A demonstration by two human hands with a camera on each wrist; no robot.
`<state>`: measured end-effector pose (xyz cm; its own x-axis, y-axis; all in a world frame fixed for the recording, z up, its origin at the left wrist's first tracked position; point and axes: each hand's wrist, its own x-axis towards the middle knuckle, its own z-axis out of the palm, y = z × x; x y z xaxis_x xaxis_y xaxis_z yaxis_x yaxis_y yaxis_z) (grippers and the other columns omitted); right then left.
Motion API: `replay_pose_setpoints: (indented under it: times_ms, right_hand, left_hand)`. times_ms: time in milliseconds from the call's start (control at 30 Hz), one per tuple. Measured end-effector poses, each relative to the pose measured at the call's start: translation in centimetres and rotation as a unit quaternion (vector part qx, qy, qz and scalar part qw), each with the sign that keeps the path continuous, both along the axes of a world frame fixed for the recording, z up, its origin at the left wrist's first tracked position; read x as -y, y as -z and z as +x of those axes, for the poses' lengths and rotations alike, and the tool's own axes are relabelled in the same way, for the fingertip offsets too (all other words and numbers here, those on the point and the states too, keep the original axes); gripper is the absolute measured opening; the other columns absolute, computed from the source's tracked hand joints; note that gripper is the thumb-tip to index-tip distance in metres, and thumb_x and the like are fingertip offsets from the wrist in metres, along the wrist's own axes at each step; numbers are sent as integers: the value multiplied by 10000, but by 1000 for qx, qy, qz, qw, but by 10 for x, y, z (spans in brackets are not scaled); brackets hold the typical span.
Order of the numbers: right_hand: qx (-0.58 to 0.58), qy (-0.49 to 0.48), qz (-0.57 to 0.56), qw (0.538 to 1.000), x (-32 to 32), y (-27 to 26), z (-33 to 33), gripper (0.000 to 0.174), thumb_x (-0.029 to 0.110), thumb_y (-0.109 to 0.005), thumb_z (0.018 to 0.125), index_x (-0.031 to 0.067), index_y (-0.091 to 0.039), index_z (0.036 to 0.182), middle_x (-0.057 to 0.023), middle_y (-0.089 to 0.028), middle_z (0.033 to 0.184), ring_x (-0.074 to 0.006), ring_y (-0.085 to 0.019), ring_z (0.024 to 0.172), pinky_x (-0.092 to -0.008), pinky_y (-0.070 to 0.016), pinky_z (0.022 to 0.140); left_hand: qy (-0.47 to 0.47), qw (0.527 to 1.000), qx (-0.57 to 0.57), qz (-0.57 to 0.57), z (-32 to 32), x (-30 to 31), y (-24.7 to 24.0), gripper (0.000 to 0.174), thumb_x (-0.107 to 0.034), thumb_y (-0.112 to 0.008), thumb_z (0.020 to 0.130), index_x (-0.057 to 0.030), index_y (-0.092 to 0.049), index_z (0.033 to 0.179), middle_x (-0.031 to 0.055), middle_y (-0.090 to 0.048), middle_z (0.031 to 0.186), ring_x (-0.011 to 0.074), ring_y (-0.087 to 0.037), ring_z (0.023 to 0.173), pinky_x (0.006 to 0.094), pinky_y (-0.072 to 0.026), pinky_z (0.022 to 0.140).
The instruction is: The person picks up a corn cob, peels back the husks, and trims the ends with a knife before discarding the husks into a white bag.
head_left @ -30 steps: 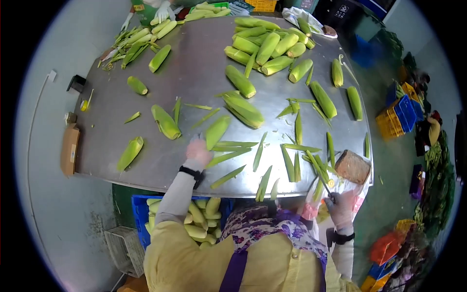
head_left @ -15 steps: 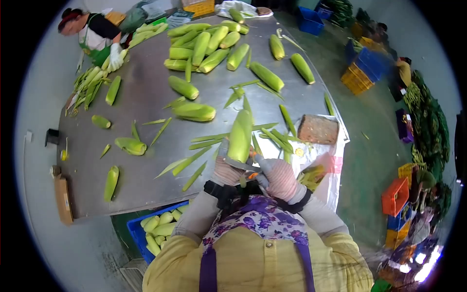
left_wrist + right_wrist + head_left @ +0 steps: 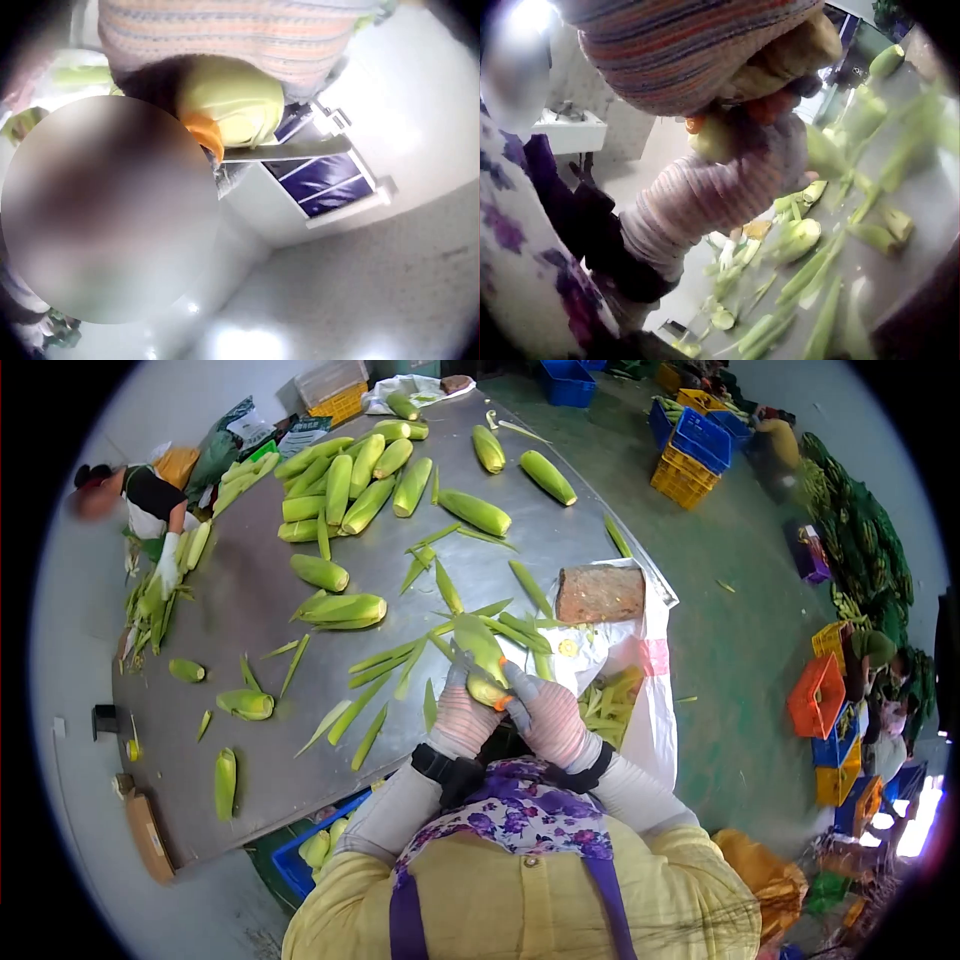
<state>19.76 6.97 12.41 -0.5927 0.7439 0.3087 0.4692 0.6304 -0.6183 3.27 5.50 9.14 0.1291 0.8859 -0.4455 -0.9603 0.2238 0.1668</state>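
Both hands wear striped gloves and meet around a husked ear of corn [image 3: 476, 645] held in front of the apron. My left hand [image 3: 465, 720] grips the ear near its base. On the other side, my right hand [image 3: 552, 722] holds a knife at the ear's lower end. In the left wrist view the knife's blade [image 3: 289, 153] and its orange part [image 3: 204, 132] lie right at the pale cut end of the ear. Glove fabric hides most of the knife's handle. Loose strips of green husk [image 3: 372, 736] lie on the table beside my left hand.
A heap of husked corn [image 3: 340, 485] lies toward the far side of the metal table [image 3: 215, 630]. A brownish block [image 3: 600, 594] sits by the right edge, above an open white bag [image 3: 655, 705] holding husks. Another person [image 3: 160, 505] works at the far left. A blue crate [image 3: 292, 865] stands below.
My left hand has brought the ear from the table to the body, and the right hand has come in with the knife from the bag. The ear now tilts left, and the view has swung right.
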Motion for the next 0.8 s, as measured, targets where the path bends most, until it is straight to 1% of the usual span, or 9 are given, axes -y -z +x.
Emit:
replay_pose_setpoints:
  times_ms: [100, 233, 333, 400, 533, 667, 733, 767, 800]
  right_hand:
    - [-11, 11, 3, 1000, 0, 4, 1, 592, 204, -618, 911, 93, -428, 1460, -164, -629, 825, -376, -621, 716, -480, -473, 623]
    - [163, -64, 93, 980, -12, -13, 21, 543, 178, -617, 887, 89, -506, 1411, -123, -624, 825, -334, -646, 739, -451, -502, 621]
    - [66, 163, 18, 984, -41, 23, 43, 517, 184, -649, 862, 57, -560, 1356, -117, -650, 893, -324, -639, 724, -427, -512, 618]
    - [-249, 259, -40, 932, -71, 51, 85, 380, 97, -559, 979, 72, -577, 1358, -22, -640, 846, -109, -573, 660, -264, -472, 589]
    - [-272, 355, -212, 869, -64, 31, 155, 380, 192, -515, 1031, 76, -566, 1389, 22, -612, 833, -50, -513, 649, -196, -430, 565]
    - [-9, 389, -199, 900, -43, 85, 229, 444, 301, -504, 1008, 69, -526, 1386, -194, -703, 1060, -338, -686, 896, -435, -532, 769]
    - [238, 422, -179, 857, -22, 65, 210, 542, 363, -518, 993, 95, -437, 1457, -216, -696, 1058, -388, -673, 932, -468, -526, 790]
    - [250, 415, -207, 850, -20, 60, 199, 608, 393, -542, 992, 157, -362, 1524, -251, -681, 1070, -433, -659, 916, -487, -523, 754]
    - [190, 390, -197, 879, -12, 44, 179, 592, 329, -552, 993, 121, -373, 1518, -219, -697, 982, -353, -684, 852, -420, -533, 745]
  left_hand:
    - [8, 998, -55, 11, -2, 1, -10, 578, -384, -689, 904, -101, -480, 1363, 97, -561, 1269, 283, -540, 1205, 475, -462, 1050]
    - [44, 991, -117, 43, -14, 7, -25, 589, -300, -739, 862, -86, -490, 1351, 114, -571, 1257, 300, -576, 1159, 481, -510, 992]
    - [127, 985, -99, 67, -35, 15, -7, 595, -313, -705, 880, -24, -482, 1350, 196, -604, 1217, 350, -653, 1018, 505, -577, 862]
    - [258, 962, 1, 88, -51, 33, -1, 610, -338, -676, 899, 6, -470, 1359, 236, -611, 1199, 358, -678, 956, 508, -592, 819]
    - [268, 941, 142, 147, -51, 56, -7, 733, -426, -652, 919, -5, -390, 1459, 305, -560, 1235, 385, -674, 933, 448, -596, 791]
    - [189, 951, 168, 177, -42, 56, -10, 990, -669, -698, 810, -73, -333, 1513, 266, -516, 1282, 367, -622, 1030, 449, -567, 862]
    - [197, 956, 136, 172, -39, 50, -2, 968, -626, -745, 784, -67, -374, 1482, 231, -520, 1279, 363, -608, 1054, 441, -566, 854]
    - [202, 954, 149, 163, -37, 47, 7, 943, -574, -770, 789, -55, -380, 1472, 228, -511, 1285, 367, -605, 1054, 435, -580, 834]
    - [207, 952, 163, 154, -35, 45, 15, 920, -521, -795, 793, -42, -386, 1463, 226, -503, 1290, 370, -602, 1054, 429, -594, 814]
